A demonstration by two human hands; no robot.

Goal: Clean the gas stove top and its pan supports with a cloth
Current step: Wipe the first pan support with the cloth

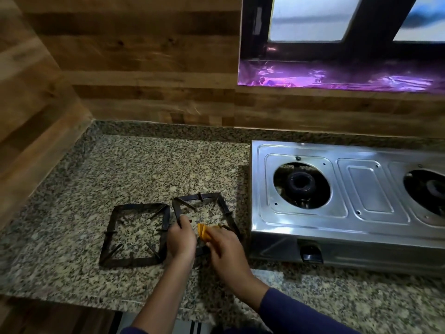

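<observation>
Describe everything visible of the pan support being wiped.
The pan support is a dark, square metal frame with short prongs pointing inward. It sits on the granite counter between the other support and the stove. The left hand grips its left bar; the right hand holds an orange cloth against its near side.

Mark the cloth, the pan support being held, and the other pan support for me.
cloth [203, 233]: head view, on the orange fold.
held pan support [210, 195]: head view, on its far bar.
other pan support [131, 262]: head view, on its near bar.
</observation>
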